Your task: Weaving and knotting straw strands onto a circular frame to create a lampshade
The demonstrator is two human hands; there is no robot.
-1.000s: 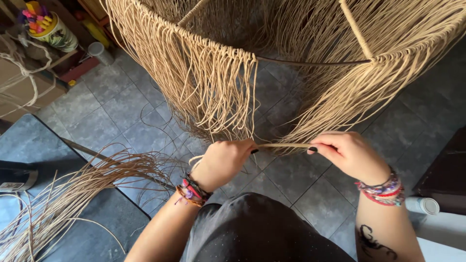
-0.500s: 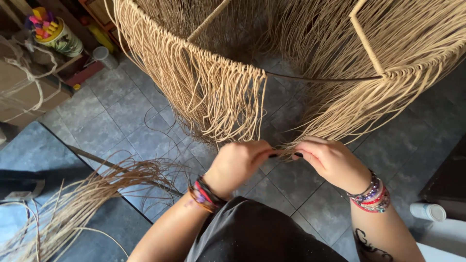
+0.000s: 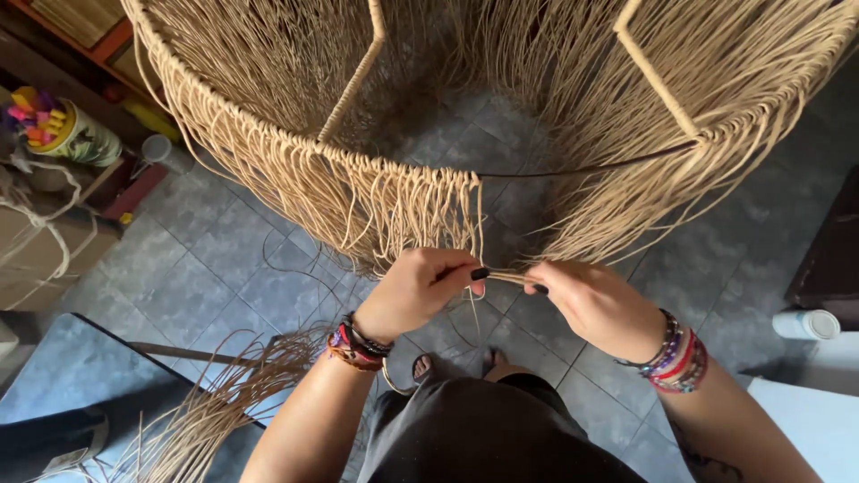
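- Large round frame (image 3: 362,67) wrapped in tan cord, hung all round with a fringe of thin cords (image 3: 394,201); matte, fibrous, slightly kinked strands.
- Two wrapped upright ribs visible inside the frame; one bare stretch of dark ring wire (image 3: 582,165) between the fringed sections, no cord on it.
- Left hand (image 3: 420,291) closed, fingertips pinched on a single tan strand (image 3: 506,277); dark nail polish.
- Right hand (image 3: 595,304) closed too, pinching the same strand at its other end; hands nearly touching, strand taut and short between them.
- Strand sits just below the fringe edge, under the start of the bare wire, in front of the person's torso.
- Both wrists stacked with bead and thread bracelets, mixed reds, purples, black; exact count cannot be told.
- Loose bundle of pale flat reed strands (image 3: 215,407) lower left, fanned out on the floor; stiff, glossy.
- Floor (image 3: 224,277): square grey stone-look tiles, mottled, pale grout lines.
- Left edge: one cardboard box (image 3: 40,255) tied with rope, one painted pot (image 3: 85,139) full of coloured pieces, one small grey cup (image 3: 154,148).
- Right edge: one white cylinder container (image 3: 805,324), dark furniture above it.
- Person wears a dark grey top; toes of both feet show on the tiles below the hands.
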